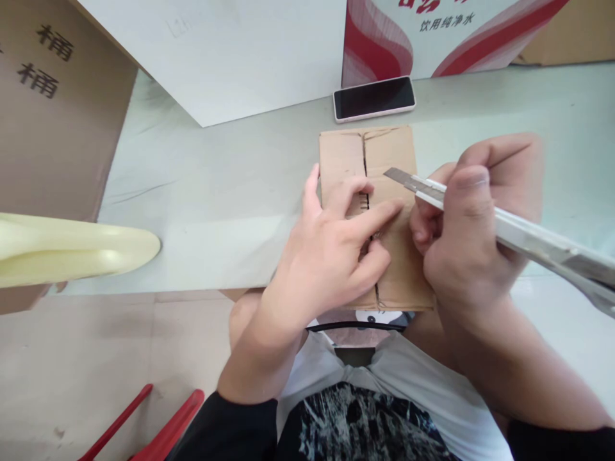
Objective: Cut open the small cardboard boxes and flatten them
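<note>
Box [394,147], cardboard: at the near edge of the desk [216,192], beneath the left hand [331,246], fingers [375,218] spread apart. Knife [542,246]: blade [400,177] out, right hand [468,224] grip clamped around it. Hazard: a slip could cut the left fingers, near the blade.

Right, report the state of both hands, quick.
Left hand: open, resting on the cardboard box.
Right hand: closed, holding a utility knife, blade out.

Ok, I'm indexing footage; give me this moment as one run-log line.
left hand: spread on cardboard box; right hand: gripping utility knife; blade: extended over cardboard box; smartphone: beyond cardboard box
</note>
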A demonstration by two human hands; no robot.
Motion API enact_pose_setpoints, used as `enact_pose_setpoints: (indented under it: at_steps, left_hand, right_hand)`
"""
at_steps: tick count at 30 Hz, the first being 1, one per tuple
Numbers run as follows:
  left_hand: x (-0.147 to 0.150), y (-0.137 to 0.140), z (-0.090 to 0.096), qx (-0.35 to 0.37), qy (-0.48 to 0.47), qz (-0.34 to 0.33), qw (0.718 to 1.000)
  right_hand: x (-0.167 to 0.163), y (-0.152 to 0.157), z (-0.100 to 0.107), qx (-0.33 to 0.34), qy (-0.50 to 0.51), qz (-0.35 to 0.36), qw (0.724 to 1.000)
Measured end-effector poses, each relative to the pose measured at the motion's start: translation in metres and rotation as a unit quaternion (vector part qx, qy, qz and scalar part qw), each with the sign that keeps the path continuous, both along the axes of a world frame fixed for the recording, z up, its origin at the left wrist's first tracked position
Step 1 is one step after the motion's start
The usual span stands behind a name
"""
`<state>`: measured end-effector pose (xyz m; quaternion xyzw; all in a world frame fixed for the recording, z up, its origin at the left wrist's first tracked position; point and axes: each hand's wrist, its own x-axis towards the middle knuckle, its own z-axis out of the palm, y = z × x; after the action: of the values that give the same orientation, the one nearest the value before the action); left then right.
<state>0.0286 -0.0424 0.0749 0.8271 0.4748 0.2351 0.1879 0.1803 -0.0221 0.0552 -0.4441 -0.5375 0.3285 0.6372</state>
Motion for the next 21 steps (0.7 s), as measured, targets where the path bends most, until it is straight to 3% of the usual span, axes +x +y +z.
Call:
enact_pose_setpoints:
  at_steps: [8, 21]
  left_hand:
    - [-0.0022, 0.0008, -0.0031, -0.009, -0.038, 0.013, 0.999]
    - [-0.0032, 0.0014, 0.0011, -0.025, -0.013, 0.009, 1.000]
  right_hand:
    - [-0.0031, -0.0020, 0.0035, 0.017, 0.002, 0.012, 1.000]
    - [-0.0026, 0.0000, 0.0009, 0.027, -0.008, 0.010, 1.000]
